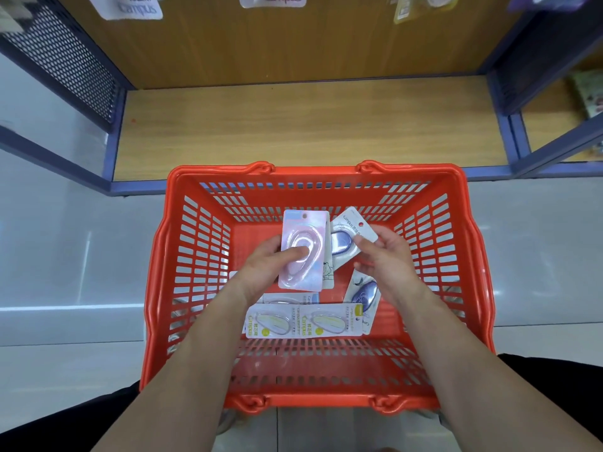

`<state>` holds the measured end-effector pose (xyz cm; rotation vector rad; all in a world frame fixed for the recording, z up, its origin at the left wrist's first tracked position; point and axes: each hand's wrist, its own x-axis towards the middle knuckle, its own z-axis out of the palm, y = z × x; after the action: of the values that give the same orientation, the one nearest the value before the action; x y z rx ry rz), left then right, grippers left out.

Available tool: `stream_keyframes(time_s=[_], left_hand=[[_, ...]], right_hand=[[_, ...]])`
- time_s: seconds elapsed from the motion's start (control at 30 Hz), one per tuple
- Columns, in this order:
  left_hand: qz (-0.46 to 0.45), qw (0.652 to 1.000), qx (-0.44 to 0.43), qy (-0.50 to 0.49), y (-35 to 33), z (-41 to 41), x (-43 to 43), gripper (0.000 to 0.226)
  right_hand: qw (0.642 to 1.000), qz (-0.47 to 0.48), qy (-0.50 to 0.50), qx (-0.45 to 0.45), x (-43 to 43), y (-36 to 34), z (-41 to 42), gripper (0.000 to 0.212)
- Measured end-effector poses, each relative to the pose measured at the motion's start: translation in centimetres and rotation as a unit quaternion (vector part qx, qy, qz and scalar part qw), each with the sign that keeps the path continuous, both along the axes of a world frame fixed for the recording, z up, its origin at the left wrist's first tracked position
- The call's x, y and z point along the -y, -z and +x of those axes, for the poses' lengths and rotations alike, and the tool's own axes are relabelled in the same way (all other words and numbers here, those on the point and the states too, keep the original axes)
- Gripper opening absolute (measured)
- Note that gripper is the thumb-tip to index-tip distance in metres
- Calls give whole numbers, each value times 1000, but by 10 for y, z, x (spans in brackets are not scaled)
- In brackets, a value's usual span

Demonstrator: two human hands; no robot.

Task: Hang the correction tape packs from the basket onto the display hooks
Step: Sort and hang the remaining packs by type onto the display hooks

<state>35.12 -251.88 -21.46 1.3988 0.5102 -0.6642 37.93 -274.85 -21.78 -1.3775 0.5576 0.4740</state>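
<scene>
Orange slotted plastic basket (313, 171) - yellow blister-card packs (303, 321) lie on its floor. Left hand (267, 265) grips a pink correction tape pack (305, 252) above it, thumb across the bubble. Right hand (388, 256) pinches a purple-cased pack (350, 233) by its card edge. Likely light, stiff card, slick blister - best held just below the hang hole.

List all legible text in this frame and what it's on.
"Campus": top-left hanging pack.
"Campus": top-centre hanging pack, partly cropped.
"Campus": purple pack in right hand.
"Campus": left yellow pack, right yellow pack, in basket.
Pink pack in left hand, other small print: too blurred.
</scene>
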Motion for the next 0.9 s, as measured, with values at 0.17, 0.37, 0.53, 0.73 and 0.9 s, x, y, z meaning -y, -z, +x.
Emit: stream_keyframes(time_s=[0.17,0.37,0.53,0.73,0.9], left_hand=[[20,999,14,42,-2,1,2,38],[-29,1000,-10,-5,-2,-4,16,52],[-7,1000,-19,-20,3,-3,13,55],[57,994,-56,-70,29,-7,-12,51],[100,989,-83,-63,41,-8,-15,55]], right_hand=[[999,-34,-27,20,1,0,5,14],[993,-77,-88,15,-9,-1,4,14],[989,-36,-140,-28,-9,3,2,23],[877,-349,-328,-39,36,50,4,51],[784,-436,-441,-24,40,66,-10,90]])
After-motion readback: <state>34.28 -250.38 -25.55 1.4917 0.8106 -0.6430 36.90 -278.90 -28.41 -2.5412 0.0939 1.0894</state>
